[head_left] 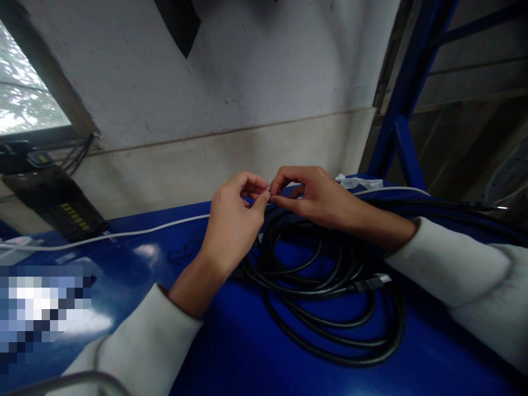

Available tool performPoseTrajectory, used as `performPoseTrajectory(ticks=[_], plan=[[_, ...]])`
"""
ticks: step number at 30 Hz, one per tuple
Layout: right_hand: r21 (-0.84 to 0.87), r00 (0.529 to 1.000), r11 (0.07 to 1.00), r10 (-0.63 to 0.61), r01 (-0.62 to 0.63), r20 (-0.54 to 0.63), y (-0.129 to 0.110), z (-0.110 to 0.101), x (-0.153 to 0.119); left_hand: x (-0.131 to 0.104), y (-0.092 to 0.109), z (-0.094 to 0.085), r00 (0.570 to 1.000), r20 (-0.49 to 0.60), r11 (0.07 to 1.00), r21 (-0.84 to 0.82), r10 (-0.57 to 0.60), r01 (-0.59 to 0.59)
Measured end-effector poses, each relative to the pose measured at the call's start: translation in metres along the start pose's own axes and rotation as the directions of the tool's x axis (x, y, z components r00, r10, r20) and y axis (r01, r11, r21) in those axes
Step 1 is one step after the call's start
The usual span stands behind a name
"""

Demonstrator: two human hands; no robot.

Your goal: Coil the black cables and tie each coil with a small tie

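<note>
Your white cable point(165, 225) runs taut across the blue table point(231, 352). The black cable point(330, 297) lies coiled beside it, loosely looped

From my seat at the controls I see two bare hands, the left hand point(233, 220) and the right hand point(315, 195), with no gloves, rings or watch showing. Both arms wear long, loose sleeves in a pale off-white knit (sweatshirt-like, softly creased). Each cuff ends at the wrist, leaving it uncovered. I see no logo or print on the cloth.
</note>
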State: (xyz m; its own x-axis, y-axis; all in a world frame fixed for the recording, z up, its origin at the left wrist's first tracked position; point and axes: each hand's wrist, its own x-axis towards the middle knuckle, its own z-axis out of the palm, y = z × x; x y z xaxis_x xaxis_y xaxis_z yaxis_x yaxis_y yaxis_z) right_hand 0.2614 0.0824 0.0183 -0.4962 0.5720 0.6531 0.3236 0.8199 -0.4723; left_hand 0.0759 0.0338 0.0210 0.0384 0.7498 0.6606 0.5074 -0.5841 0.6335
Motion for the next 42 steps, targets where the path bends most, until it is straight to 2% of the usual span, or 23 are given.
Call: performPoseTrajectory(ticks=[8, 16, 27, 42], plan=[[0.045, 0.999, 0.999, 0.020, -0.019, -0.029, -0.0014, 0.0015, 0.0013, -0.0004, -0.0001, -0.0001, 0.999, 0.028, 1.000, -0.002, 0.018, -0.018], [0.039, 1.000, 0.999, 0.028, -0.028, -0.006, -0.0016, 0.0007, 0.0012, 0.0005, -0.0009, -0.0006, 1.000, 0.023, 1.000, 0.026, 0.010, -0.010], [0.044, 0.999, 0.998, 0.035, -0.035, 0.004, -0.0023, 0.0004, 0.0003, 0.0009, -0.0021, -0.0015, 0.994, -0.002, 0.992, 0.062, -0.108, 0.107], [0.017, 0.999, 0.999, 0.032, -0.032, -0.004, -0.0017, 0.0003, 0.0002, -0.0008, 0.0027, -0.0020, 0.996, 0.030, 0.990, 0.123, -0.080, 0.076]])
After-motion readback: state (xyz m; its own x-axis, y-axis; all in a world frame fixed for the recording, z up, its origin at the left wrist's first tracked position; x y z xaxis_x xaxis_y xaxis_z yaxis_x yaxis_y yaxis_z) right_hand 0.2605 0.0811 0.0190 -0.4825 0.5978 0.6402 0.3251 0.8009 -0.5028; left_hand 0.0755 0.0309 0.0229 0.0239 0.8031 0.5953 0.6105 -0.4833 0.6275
